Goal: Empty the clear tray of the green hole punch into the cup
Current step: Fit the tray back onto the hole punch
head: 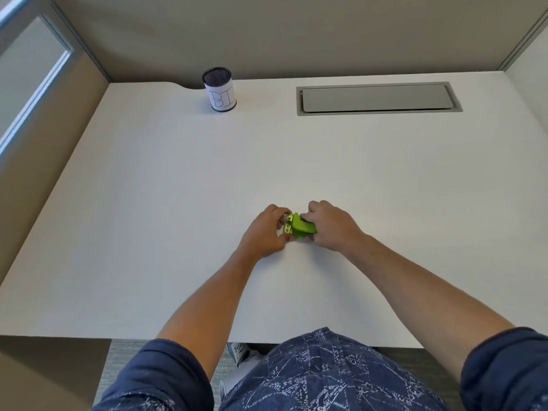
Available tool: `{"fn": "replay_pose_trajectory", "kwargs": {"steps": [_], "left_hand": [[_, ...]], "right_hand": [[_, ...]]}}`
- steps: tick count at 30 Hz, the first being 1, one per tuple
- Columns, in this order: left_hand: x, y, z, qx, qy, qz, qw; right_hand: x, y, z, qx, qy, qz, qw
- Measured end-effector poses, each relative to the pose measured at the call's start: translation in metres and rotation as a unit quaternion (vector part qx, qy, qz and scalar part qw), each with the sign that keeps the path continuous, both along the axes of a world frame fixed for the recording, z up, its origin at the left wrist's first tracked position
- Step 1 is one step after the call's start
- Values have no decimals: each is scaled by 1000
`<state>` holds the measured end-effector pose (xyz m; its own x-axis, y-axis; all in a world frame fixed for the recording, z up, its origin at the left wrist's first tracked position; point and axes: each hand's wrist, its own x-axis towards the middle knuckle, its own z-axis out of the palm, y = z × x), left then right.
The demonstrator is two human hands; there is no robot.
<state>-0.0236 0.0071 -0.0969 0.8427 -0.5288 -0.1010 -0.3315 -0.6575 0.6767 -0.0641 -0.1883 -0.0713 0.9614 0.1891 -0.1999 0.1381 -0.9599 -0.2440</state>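
Observation:
The green hole punch (300, 228) sits on the white desk (166, 209) a little right of centre, held between both hands. My right hand (330, 225) grips its right side from above. My left hand (267, 231) pinches its left end with thumb and fingers. The clear tray under the punch is hidden by my fingers. The cup (219, 89) is a black mesh cylinder wrapped in white paper with handwritten letters. It stands upright at the far edge of the desk, well away to the left of the hands.
A grey cable hatch (376, 98) is set flush in the desk at the back right. Beige partition walls (296, 34) close the desk at the back and both sides. The near desk edge runs just in front of my torso.

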Motion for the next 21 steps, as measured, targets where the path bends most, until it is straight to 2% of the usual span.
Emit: {"fn": "replay_pose_trajectory", "kwargs": {"steps": [3, 7, 11, 13, 17, 21], "left_hand": [[2, -1, 3, 10, 5, -16, 1000], [1, -6, 7, 36, 9, -15, 999], [-5, -11, 8, 75, 4, 6, 997], [-8, -12, 10, 67, 11, 14, 998], [-14, -8, 13, 35, 51, 45, 997], [-15, 0, 15, -38, 106, 72, 991]], "right_hand": [[1, -4, 1, -6, 3, 8, 1000], [2, -15, 4, 64, 53, -37, 996], [-1, -18, 1, 92, 58, -72, 991], [-2, -22, 0, 159, 68, -104, 979], [-9, -39, 2, 339, 120, -158, 919], [-19, -41, 0, 360, 89, -189, 909]]}}
